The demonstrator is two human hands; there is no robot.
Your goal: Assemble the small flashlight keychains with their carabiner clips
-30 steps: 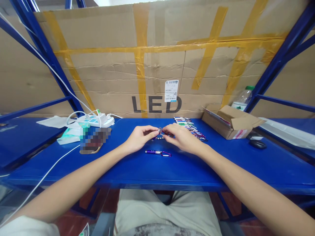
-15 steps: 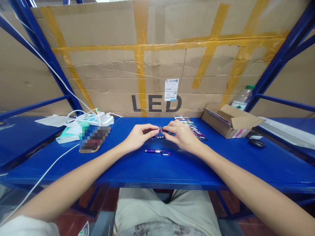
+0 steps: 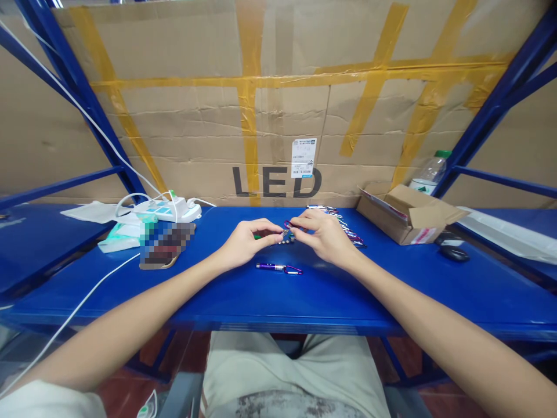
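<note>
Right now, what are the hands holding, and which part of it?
Both hands pinch one small keychain flashlight: the left hand at its body, the right hand at its clip end.

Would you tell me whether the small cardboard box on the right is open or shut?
Open: the box has its top flaps spread outward. Its contents do not show from this angle.

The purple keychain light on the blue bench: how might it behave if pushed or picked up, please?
The purple keychain light looks like a slim round barrel, so a sideways push might roll it, though the clip at its end would probably stop that. Being small, it is likely light and stiff.
</note>
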